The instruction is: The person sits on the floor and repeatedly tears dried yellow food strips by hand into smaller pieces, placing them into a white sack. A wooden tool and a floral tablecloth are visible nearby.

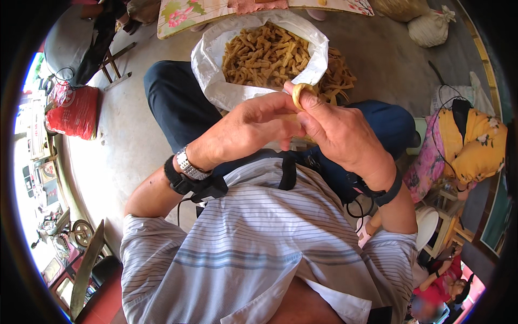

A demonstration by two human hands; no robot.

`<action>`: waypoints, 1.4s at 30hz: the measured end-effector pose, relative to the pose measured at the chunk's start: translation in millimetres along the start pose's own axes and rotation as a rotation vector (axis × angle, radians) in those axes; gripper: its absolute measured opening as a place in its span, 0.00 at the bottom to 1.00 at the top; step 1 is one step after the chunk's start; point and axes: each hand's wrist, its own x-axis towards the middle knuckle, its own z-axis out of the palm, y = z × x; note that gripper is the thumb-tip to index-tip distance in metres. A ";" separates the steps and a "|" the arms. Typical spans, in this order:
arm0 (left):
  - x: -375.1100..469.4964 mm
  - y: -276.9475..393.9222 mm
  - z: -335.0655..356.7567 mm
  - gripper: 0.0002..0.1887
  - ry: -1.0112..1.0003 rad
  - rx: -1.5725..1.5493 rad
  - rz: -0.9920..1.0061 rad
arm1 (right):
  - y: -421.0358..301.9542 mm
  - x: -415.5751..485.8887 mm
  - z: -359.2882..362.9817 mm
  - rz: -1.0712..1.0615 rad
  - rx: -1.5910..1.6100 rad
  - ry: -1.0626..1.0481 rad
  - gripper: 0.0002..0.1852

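My right hand [340, 129] pinches a pale yellow curled strip [300, 95], which loops round beside its thumb and fingertips. Close against it, my left hand [253, 127] has its fingers bent towards the right fingertips; whether it also grips the strip is hard to tell. Just beyond the hands stands a white woven plastic sack [210, 77], its mouth rolled wide around a heap of short, tan, knotted or folded pieces [263, 56]. To the sack's right lies a pile of loose brownish flat strips [338, 75], partly hidden by the sack and my right hand.
A flower-patterned tabletop [194, 18] is beyond the sack. A red bag [77, 111] and a wooden stool [115, 65] stand at the left, near a person in grey. At the right are a person in yellow floral clothing [471, 141], a tied white sack [431, 30] and wooden stools.
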 end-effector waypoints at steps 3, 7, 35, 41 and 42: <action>4.4 -5.5 -3.9 0.16 0.027 0.030 -0.042 | 10.1 4.7 17.4 -0.185 -0.093 0.177 0.24; 9.1 -13.6 -11.0 0.18 0.055 -0.057 0.022 | 15.7 7.1 25.1 -0.185 -0.038 0.281 0.28; 81.0 83.5 -114.3 0.12 0.412 0.396 0.697 | 31.7 192.9 -25.8 0.077 0.638 0.113 0.13; 128.9 79.4 -103.2 0.10 0.463 0.140 0.550 | 75.8 192.7 -11.6 0.043 0.642 0.221 0.15; 135.8 75.0 -106.2 0.10 0.464 0.150 0.526 | 86.9 191.0 -11.7 -0.044 0.474 0.194 0.18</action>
